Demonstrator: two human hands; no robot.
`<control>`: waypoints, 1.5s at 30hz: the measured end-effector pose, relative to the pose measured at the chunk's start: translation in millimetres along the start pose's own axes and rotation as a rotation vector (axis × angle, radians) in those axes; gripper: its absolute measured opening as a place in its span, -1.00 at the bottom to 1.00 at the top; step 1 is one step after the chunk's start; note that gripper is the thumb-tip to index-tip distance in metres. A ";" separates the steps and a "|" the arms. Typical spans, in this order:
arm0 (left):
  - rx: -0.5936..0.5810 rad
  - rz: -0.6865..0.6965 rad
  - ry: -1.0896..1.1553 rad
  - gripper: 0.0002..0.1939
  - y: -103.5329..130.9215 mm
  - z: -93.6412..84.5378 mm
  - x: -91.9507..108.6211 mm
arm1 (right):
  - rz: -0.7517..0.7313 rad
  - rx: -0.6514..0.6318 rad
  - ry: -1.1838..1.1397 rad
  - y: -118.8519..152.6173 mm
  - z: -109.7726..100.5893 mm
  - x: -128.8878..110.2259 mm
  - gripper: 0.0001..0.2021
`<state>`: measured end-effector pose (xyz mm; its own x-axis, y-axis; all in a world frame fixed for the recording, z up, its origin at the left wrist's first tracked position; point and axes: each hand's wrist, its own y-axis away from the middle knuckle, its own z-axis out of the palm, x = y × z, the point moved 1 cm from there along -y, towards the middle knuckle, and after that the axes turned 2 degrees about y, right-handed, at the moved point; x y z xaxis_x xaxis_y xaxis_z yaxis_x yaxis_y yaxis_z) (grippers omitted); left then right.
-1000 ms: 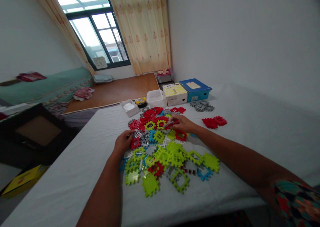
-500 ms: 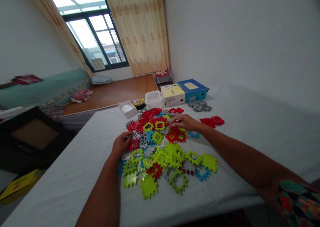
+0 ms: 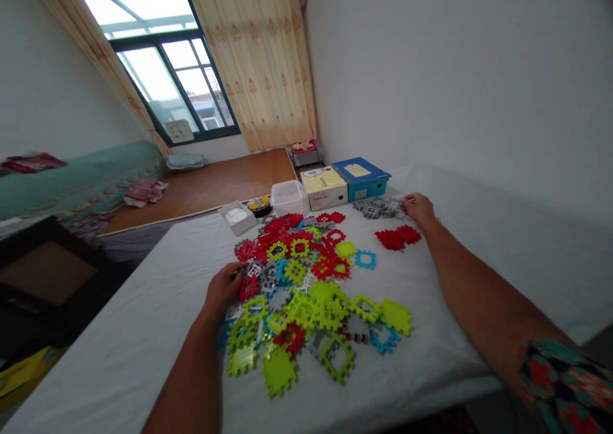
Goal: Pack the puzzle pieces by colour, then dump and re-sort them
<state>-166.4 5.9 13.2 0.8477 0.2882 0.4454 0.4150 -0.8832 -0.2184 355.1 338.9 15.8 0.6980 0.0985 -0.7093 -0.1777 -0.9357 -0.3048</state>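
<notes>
A mixed pile of toothed plastic building pieces in red, lime green [image 3: 328,303], blue, grey and white covers the middle of the table. My left hand [image 3: 224,287] rests at the pile's left edge, fingers curled, beside a white piece [image 3: 254,269] and a red piece [image 3: 248,288]. What its fingers grip, if anything, is hidden. Over at the right, my right hand [image 3: 418,208] pinches a grey building piece [image 3: 395,206] at the end of a small grey heap [image 3: 371,208]. Just below that lies a small group of red pieces [image 3: 397,237].
Behind the pile stand a white open box [image 3: 238,219], a round black-and-yellow tin [image 3: 259,206], a clear plastic tub [image 3: 289,198], a yellow-and-white box [image 3: 324,188] and a blue box [image 3: 361,179]. A white cloth covers the table [image 3: 129,313]. A wall borders the right side.
My right hand has moved from the upper right of the mixed pile to the grey heap. My left hand stays at the pile's left edge. The view has shifted slightly.
</notes>
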 end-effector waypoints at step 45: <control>-0.001 0.006 -0.013 -0.68 0.0 1.6 2.7 | -0.562 -0.690 -0.276 106.2 22.8 -132.4 -0.78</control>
<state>-163.6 7.2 13.0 0.8543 0.2882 0.4325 0.4101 -0.8851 -0.2201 228.0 234.3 62.8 0.3512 0.5922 -0.7253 0.6497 -0.7119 -0.2667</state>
